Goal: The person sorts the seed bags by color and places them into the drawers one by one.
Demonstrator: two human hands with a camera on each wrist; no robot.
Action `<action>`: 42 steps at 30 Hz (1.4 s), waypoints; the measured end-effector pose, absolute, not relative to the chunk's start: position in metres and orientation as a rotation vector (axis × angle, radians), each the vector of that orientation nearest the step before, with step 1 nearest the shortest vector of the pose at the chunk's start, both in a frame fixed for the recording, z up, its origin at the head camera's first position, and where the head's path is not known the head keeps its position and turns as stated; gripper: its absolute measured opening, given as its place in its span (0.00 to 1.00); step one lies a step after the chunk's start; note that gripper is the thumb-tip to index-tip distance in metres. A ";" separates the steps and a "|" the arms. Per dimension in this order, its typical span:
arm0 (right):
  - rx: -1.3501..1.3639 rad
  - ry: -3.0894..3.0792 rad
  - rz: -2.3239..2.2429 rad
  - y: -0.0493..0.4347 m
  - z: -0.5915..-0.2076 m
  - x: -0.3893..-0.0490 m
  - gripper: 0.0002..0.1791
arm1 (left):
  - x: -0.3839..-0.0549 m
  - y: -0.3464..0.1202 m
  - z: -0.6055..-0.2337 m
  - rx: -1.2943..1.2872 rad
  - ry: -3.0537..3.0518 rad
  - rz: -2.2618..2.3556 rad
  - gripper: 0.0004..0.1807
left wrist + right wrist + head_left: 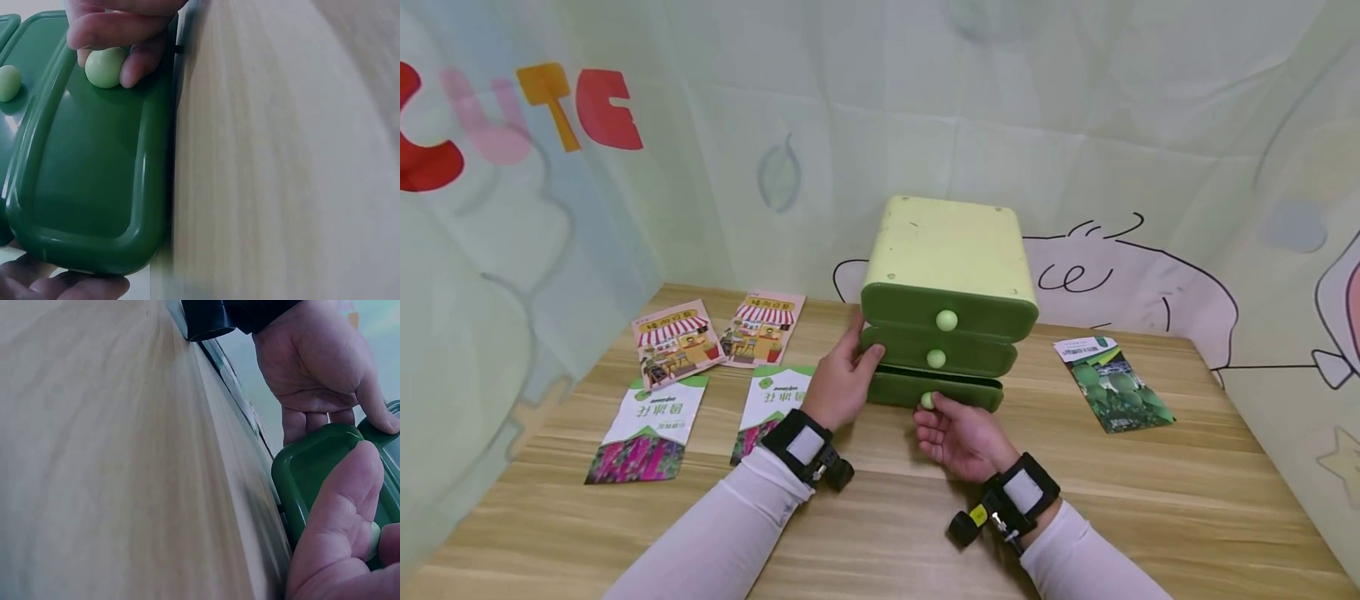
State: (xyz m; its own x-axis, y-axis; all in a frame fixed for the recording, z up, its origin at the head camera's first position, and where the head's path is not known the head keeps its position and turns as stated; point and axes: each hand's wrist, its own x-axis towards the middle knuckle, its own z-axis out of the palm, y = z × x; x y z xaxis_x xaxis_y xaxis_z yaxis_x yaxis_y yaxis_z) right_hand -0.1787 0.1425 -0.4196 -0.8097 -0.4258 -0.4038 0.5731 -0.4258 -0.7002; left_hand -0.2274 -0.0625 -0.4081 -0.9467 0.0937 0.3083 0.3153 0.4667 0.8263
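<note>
A small drawer box (951,246) with a pale yellow-green top and three green drawers stands on the table. My left hand (838,383) holds its left side, the thumb on the middle drawer's front. With thumb and fingers, my right hand (966,442) pinches the round light-green knob (103,67) of the bottom drawer (90,162). A narrow dark gap shows along that drawer's top edge, and it sits slightly forward. In the right wrist view, the left hand (319,356) lies against the box's side, its fingertips hidden behind it.
Two pink shop-picture packets (677,342) lie on the wooden table (880,525) at the back left. Two white-and-green flower seed packets (651,429) lie nearer on the left. A green packet (1116,385) is at the right. Printed cloth walls (715,167) stand behind and at both sides.
</note>
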 end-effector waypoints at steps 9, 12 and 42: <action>0.246 1.193 -2.206 0.142 -0.420 -0.174 0.18 | -0.227 -0.063 -0.408 -0.353 -2.502 -1.479 0.33; 0.256 1.202 -2.205 0.142 -0.420 -0.173 0.18 | -0.227 -0.063 -0.408 -0.348 -2.503 -1.478 0.33; 0.237 1.220 -2.191 0.143 -0.420 -0.159 0.17 | -0.227 -0.064 -0.407 -0.346 -2.510 -1.498 0.33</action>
State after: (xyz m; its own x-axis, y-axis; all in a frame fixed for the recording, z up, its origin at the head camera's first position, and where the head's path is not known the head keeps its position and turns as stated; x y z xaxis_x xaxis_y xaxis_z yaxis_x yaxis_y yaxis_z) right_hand -0.1593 0.1426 -0.4198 -0.7962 -0.4248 -0.4307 0.5899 -0.3869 -0.7088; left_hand -0.2266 -0.0639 -0.4075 -0.9530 0.0987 0.2864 0.2989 0.4598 0.8362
